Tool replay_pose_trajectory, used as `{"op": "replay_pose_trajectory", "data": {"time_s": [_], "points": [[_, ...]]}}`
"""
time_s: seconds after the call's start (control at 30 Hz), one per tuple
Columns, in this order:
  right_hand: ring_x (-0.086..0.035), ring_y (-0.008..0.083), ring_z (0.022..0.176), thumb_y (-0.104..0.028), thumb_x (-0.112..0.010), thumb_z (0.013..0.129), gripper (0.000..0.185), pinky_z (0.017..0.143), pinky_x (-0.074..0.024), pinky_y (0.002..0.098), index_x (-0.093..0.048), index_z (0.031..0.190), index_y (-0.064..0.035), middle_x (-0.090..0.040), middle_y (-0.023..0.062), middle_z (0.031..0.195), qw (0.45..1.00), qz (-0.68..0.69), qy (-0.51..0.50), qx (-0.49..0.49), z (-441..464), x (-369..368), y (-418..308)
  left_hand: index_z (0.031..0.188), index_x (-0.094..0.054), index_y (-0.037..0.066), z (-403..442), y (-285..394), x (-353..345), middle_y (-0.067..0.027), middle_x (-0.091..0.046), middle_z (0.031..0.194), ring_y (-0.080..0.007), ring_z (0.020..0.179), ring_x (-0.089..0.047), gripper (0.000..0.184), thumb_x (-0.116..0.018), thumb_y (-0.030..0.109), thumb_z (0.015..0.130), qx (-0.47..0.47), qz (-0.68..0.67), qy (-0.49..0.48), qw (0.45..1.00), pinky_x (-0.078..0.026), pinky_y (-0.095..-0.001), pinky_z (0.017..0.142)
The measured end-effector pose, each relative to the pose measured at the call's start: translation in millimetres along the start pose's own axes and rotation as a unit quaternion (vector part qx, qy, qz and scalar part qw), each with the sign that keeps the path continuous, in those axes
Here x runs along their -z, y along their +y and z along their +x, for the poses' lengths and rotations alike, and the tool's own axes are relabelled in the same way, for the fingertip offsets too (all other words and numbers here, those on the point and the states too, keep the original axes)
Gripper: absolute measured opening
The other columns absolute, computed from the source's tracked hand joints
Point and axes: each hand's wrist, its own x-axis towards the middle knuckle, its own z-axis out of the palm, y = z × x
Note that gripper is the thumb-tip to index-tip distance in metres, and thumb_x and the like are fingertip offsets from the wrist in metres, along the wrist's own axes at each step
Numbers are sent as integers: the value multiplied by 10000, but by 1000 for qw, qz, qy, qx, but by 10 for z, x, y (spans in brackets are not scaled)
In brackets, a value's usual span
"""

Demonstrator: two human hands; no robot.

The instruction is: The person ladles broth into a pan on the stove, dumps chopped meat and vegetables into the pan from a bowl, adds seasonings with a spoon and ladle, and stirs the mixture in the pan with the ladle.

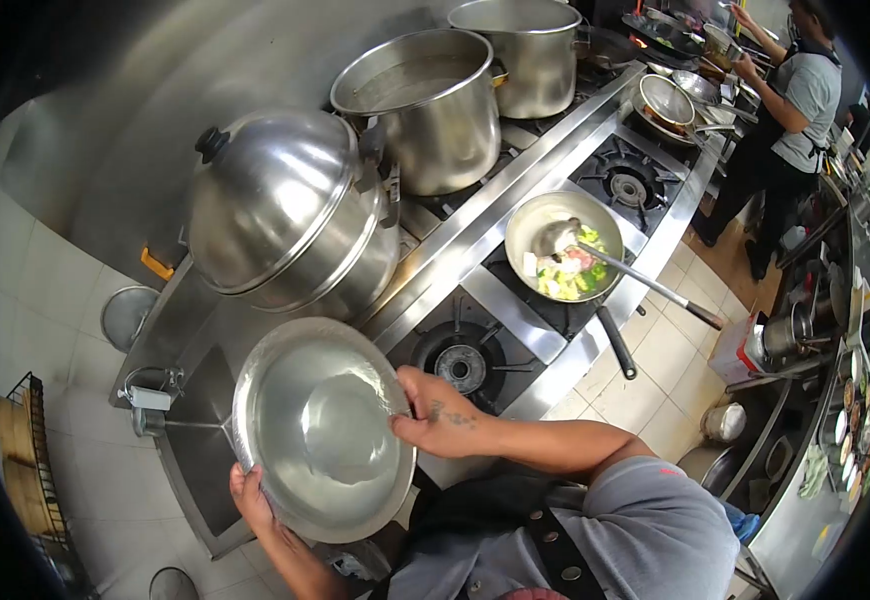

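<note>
A large round metal basin (330, 430) is held between my two hands over the left end of the stove counter. My left hand (253, 495) grips its lower left rim, and my right hand (440, 412) grips the right rim, thumb on the edge. Pale, shiny liquid seems to lie inside it. Right of the basin is a bare burner (461, 366). Beyond that, a pan (522, 225) with green and yellow vegetables and some pink pieces sits on the stove, a ladle (650, 283) resting in it. Its dark handle points toward me.
A domed steamer pot (275, 200) and two tall open pots (420, 110) (535, 55) line the back. At the upper right another person (805, 110) works at the far burners. Shelves with containers (845, 400) run along the right. A small strainer (150, 422) stands at left.
</note>
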Motion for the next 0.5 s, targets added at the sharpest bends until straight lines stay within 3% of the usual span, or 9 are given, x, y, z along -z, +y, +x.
{"op": "replay_pose_trajectory", "data": {"time_s": [0.03, 0.13, 0.3, 0.5], "points": [[-461, 163, 651, -129, -623, 761, 237, 607, -399, 319, -473, 883, 6, -455, 84, 709, 999, -21, 27, 29, -109, 124, 24, 881, -541, 31, -64, 37, -165, -45, -604, 840, -104, 741, -543, 66, -553, 43, 817, 7, -23, -10, 1000, -436, -243, 710], [-537, 228, 676, -124, -586, 748, 310, 631, -435, 333, -502, 997, 39, -526, 160, 770, 998, -39, 42, -17, -512, 485, -65, 896, -541, 15, -208, 110, -562, -60, -615, 847, -115, 729, -563, 85, -551, 35, 814, 8, -61, -41, 997, -446, -243, 700], [-503, 135, 722, -72, -602, 753, 241, 656, -427, 297, -512, 951, 33, -526, 74, 788, 991, 54, 119, -32, -1130, 841, -100, 904, -541, 6, -473, 170, -1117, -75, -621, 840, -117, 719, -572, 87, -532, 30, 821, 9, -61, -101, 993, -459, -244, 694], [-490, 102, 762, -43, -604, 772, 249, 678, -422, 281, -495, 985, 23, -522, 41, 811, 980, 109, 150, -71, -1773, 1187, -118, 895, -538, 5, -914, 222, -1646, -74, -622, 842, -110, 700, -569, 81, -516, 16, 818, 8, -61, -130, 990, -458, -239, 682]]}}
